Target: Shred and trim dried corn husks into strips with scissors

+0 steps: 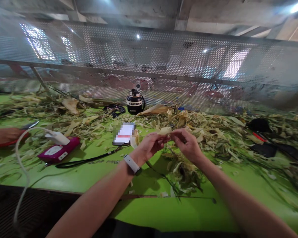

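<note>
A green surface [89,180] is spread beneath both grips, and beyond them it is closed off by a perforated metal screen [164,66]. A litter of dried husks [221,135] is strewn across the surface, thickest beyond and to the right of the right grip, with a darker clump [186,175] lying just below both grips. A black bottle [134,102] is stood upright beyond the left grip, near the screen. A magenta pack [61,151] with a white plug [56,137] on it is laid well to the left of the left grip, and a phone [124,134] is laid just beyond and left of it. The left grip [151,145] and the right grip [187,145] are held close together above the surface, each pinched by thumb and fingertips on one pale husk strip [165,131], which is stretched between them. A white watch [132,164] is worn on the wrist behind the left grip.
</note>
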The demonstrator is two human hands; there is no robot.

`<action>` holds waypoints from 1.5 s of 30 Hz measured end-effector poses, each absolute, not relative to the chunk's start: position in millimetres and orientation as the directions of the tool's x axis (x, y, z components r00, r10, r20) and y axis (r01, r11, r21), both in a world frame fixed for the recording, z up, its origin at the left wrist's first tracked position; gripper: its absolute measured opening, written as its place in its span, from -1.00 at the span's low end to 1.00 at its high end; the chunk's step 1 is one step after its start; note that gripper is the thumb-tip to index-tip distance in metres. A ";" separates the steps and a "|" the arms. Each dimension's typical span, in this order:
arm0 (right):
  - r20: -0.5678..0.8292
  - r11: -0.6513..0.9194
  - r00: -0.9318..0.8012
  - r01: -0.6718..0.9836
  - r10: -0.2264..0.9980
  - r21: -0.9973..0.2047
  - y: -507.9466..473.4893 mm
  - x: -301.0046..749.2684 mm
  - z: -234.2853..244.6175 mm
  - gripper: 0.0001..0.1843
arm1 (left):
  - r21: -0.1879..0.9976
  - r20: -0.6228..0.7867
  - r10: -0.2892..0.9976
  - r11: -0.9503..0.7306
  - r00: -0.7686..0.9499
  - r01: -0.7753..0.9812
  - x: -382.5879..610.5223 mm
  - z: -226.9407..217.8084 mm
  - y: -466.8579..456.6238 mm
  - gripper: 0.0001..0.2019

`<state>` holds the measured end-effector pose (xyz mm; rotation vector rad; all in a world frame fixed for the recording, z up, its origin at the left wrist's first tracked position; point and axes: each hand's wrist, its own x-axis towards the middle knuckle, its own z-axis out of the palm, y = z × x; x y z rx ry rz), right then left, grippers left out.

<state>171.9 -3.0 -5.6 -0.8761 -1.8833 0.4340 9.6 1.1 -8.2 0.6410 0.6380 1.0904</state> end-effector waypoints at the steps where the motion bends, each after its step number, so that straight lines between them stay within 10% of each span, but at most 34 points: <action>1: 0.640 0.683 -0.257 0.395 0.724 -0.614 -2.7 171.6 -5.8 -0.88 | 0.735 -0.153 0.928 0.336 0.340 -0.588 9.8 -7.9 1.1 -0.94; 21: 0.529 0.553 -0.160 0.268 0.833 -0.789 -4.6 168.9 -8.6 -0.73 | 0.899 -0.049 0.966 0.154 0.254 -0.410 12.7 -5.8 -6.5 -0.78; 38: 0.708 0.724 -0.246 0.453 0.662 -0.520 -1.0 171.9 -6.2 -0.91 | 0.755 -0.105 0.927 0.310 0.361 -0.578 11.3 -6.6 -0.9 -0.96; 45: 0.635 0.620 -0.143 0.454 0.759 -0.640 -5.1 166.4 -11.6 -0.90 | 0.845 -0.061 0.944 0.221 0.324 -0.488 14.2 -5.7 -8.4 -0.88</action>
